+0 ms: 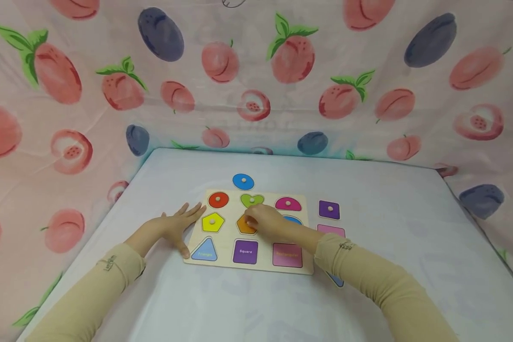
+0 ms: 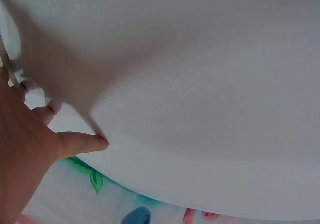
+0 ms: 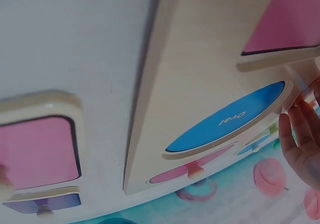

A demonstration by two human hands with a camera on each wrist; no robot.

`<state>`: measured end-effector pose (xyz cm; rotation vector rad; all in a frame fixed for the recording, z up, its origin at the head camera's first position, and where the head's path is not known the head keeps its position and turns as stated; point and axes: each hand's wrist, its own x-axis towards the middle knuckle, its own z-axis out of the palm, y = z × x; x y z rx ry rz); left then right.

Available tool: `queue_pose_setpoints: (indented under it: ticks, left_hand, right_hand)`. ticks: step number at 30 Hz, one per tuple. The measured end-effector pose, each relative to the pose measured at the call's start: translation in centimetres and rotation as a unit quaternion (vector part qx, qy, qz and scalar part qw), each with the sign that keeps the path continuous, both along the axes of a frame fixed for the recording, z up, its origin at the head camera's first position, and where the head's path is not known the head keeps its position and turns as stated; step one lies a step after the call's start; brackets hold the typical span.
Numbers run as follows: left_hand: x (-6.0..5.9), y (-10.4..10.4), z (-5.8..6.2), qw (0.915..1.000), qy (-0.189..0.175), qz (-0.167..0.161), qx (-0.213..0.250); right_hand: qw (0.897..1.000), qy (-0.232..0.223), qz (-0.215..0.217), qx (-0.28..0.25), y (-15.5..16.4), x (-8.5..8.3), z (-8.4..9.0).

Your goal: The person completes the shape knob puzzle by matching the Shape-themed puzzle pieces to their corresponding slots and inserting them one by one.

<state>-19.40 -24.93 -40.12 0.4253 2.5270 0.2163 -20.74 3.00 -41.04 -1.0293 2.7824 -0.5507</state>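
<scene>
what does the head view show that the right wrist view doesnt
Only the head view shows the left hand resting flat at the puzzle board edge, and the right hand gripping the orange piece. Only the right wrist view shows the empty blue oval slot and its label. Both show the board, the pink semicircle piece and the fruit-print cloth.

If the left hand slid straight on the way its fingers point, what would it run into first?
Judging by the head view, the left hand, flat at the puzzle board's left edge, points toward the red circle piece. That piece's raised edge would probably come first.
</scene>
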Motion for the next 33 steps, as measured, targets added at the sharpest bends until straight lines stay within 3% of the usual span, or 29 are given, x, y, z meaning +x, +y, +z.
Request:
queue_pose_setpoints:
  ticks: [14,26,33]
  left_hand:
    - [0.0,-0.2,-0.5,1.0000,0.004,-0.005,-0.004]
    - [0.1,-0.3,-0.5,1.0000,0.003,-0.001,-0.003]
    - [0.0,-0.2,-0.3,0.9999,0.008,-0.001,-0.007]
  right_hand:
    - [0.999,-0.017,0.044,0.024,-0.2,-1.1,0.7]
    - [0.999,-0.019,0.013,0.023,-0.7,-2.3,1.7]
    - [1.000,0.006,0.002,0.006,-0.6,-3.4,2.1]
